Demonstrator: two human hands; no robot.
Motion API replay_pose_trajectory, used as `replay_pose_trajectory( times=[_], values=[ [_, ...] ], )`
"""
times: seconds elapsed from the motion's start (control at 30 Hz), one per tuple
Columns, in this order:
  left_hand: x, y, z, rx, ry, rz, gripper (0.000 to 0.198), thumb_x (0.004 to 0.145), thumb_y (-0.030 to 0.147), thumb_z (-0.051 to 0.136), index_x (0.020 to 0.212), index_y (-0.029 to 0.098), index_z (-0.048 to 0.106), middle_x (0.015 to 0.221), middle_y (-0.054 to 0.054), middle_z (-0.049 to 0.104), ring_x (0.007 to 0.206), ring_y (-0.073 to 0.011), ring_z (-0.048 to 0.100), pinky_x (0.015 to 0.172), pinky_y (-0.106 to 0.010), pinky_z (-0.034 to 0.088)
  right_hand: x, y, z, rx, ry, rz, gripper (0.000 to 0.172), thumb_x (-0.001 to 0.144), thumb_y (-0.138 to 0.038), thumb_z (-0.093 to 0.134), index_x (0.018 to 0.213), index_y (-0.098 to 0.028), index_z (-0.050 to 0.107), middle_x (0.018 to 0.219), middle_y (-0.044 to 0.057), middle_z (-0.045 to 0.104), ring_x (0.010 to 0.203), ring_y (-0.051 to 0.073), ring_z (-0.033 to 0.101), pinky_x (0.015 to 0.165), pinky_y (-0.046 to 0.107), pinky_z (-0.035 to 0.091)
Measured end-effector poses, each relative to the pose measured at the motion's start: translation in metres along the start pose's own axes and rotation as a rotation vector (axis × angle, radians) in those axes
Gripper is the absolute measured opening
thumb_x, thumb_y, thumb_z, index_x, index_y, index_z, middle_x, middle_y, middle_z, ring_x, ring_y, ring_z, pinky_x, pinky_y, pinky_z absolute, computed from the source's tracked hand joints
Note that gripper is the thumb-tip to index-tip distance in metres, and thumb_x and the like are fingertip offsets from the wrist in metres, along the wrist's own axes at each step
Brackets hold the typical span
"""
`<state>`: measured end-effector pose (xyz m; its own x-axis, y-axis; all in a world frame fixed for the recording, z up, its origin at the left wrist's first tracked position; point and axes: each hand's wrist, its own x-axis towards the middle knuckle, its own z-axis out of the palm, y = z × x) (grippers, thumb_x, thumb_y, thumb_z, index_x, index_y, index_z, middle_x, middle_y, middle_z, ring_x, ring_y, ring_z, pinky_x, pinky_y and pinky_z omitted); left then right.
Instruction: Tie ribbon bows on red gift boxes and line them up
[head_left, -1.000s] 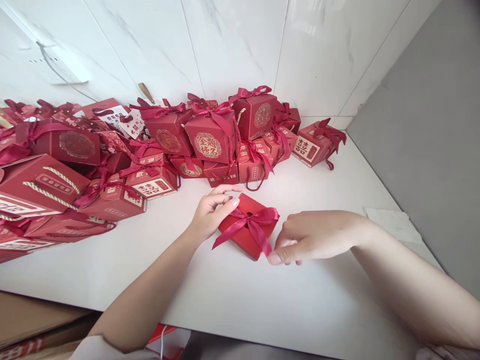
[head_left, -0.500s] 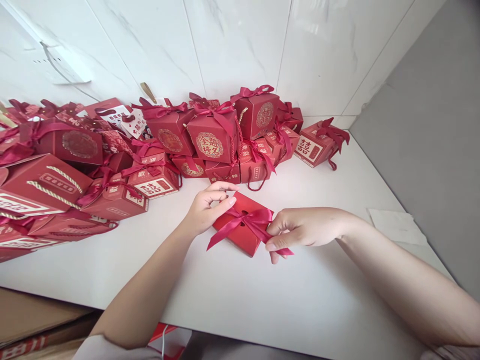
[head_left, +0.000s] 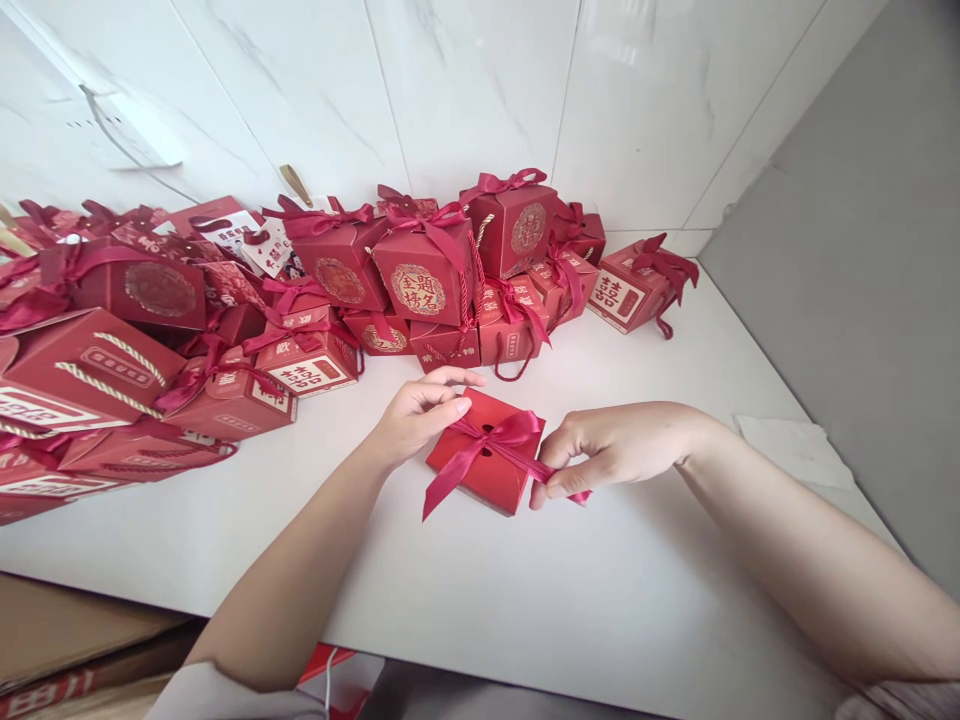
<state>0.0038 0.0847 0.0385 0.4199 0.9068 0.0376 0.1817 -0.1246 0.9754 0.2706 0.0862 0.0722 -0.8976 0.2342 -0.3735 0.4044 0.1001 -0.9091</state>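
Note:
A small red gift box (head_left: pixel 480 478) lies on the white table, with a crimson ribbon bow (head_left: pixel 499 440) tied across its top. My left hand (head_left: pixel 424 410) grips the box at its far left corner, thumb on top and fingers along the back edge. At the box's right side, my right hand (head_left: pixel 607 455) pinches one tail of the ribbon between thumb and fingers. The tail's tip pokes out below the thumb. The other ribbon tail hangs loosely over the front left of the box.
Many red gift boxes with bows stand stacked along the tiled wall, among them a gold-printed box (head_left: pixel 424 275) and a lone box (head_left: pixel 630 285) at right. A white paper sheet (head_left: pixel 795 450) lies on the table (head_left: pixel 480 590). A cardboard box (head_left: pixel 82 630) is below the left front edge.
My right hand has moved slightly along the ribbon tail, which now looks gathered in the pinch. The bow and the loose left tail have shifted a little to the right.

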Motion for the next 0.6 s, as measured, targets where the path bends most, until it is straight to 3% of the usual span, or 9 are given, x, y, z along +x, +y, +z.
replay_pose_trajectory(
  times=[0.4,0.5,0.6],
  values=[
    [0.000,0.000,0.006,0.060,-0.024,0.027,0.046,0.088,0.040,0.062,0.052,0.016,0.047,0.121,-0.009,0.067,0.099,-0.0220,0.064,0.096,-0.039,0.046,-0.018,-0.005,-0.007,-0.161,-0.016,0.119,0.034,0.090,-0.042,0.060,0.109,-0.020,0.077,0.076,0.002,0.067,0.072,0.016,0.060,0.063,0.024,0.043],
    [-0.002,0.004,0.008,0.056,-0.017,0.003,0.047,0.088,0.040,0.062,0.052,0.016,0.046,0.121,-0.009,0.067,0.099,-0.0222,0.064,0.093,-0.038,0.046,-0.014,-0.001,-0.005,-0.161,-0.073,0.170,0.030,0.088,-0.042,0.062,0.093,-0.017,0.078,0.070,0.002,0.067,0.070,0.017,0.061,0.064,0.026,0.044],
    [-0.003,0.005,0.007,0.030,-0.031,-0.021,0.049,0.088,0.045,0.061,0.051,0.016,0.049,0.120,-0.010,0.068,0.102,-0.0246,0.064,0.091,-0.039,0.047,-0.015,0.002,-0.006,-0.207,-0.093,0.186,0.028,0.081,-0.045,0.069,0.081,-0.017,0.075,0.080,0.004,0.073,0.073,0.019,0.064,0.066,0.027,0.045]
  ],
)
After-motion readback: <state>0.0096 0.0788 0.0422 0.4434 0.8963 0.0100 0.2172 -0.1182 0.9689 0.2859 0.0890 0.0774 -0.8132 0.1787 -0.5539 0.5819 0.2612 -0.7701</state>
